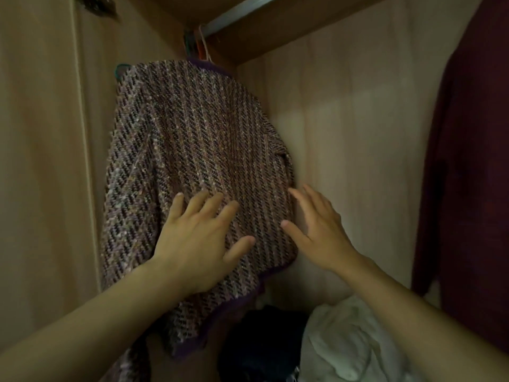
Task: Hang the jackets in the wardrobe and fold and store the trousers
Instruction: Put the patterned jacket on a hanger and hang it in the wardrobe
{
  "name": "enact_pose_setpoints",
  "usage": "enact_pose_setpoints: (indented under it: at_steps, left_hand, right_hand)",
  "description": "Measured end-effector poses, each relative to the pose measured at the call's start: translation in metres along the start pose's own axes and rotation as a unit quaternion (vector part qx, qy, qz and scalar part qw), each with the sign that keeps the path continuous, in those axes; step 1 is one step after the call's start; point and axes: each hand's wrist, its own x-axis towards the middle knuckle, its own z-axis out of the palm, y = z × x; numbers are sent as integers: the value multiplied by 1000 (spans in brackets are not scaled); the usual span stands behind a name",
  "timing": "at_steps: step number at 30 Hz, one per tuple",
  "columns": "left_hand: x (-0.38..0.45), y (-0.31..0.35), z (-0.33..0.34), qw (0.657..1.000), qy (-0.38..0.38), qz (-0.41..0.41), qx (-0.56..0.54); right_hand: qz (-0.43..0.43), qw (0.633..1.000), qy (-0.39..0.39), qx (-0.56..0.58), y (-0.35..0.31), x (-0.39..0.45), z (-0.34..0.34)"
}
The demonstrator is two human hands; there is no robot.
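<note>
Tweed jacket [190, 161] hangs from rail [237, 16] at wardrobe's left end, near side wall [41, 161]. Left hand [198, 241] flat on it, fingers spread, gripping nothing. Right hand [316, 230] released beside jacket's right edge, bare back panel [358, 133] behind. White cloth [344, 340] below.

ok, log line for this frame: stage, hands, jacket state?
stage: smoothing hung jacket | tweed jacket: on hanger in wardrobe | left hand: flat on jacket | right hand: open at jacket edge

white cloth [349, 343], dark bundle [261, 340]; maroon curtain [468, 161]
</note>
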Motion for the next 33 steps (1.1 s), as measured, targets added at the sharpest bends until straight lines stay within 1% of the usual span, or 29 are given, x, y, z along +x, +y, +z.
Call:
enact_pose_setpoints:
  at_steps: [6,10,13,16,23,27,30,33]
  left_hand:
    - [-39,-3,4,994,30,29,-103]
    - [-78,-9,9,984,33,50,-170]
    - [-110,-6,14,965,14,66,-253]
    - [-139,12,9,946,0,105,-308]
    - [-187,45,-35,907,-14,184,-378]
    - [-212,58,-60,904,-4,202,-377]
    - [-232,69,-79,899,-6,215,-381]
    - [-264,83,-91,885,-28,216,-411]
  right_hand:
    - [43,991,-52,-117,-41,-66,-34]
    - [85,981,-64,-163,-86,-111,-57]
    - [129,966,-91,-204,-123,-151,-78]
    - [176,952,-110,-224,-156,-193,-107]
    - [232,927,-112,-274,-220,-276,-174]
    - [240,920,-99,-293,-250,-310,-206]
    - [239,921,-83,-297,-270,-333,-229]
    - [245,928,-64,-274,-288,-360,-251]
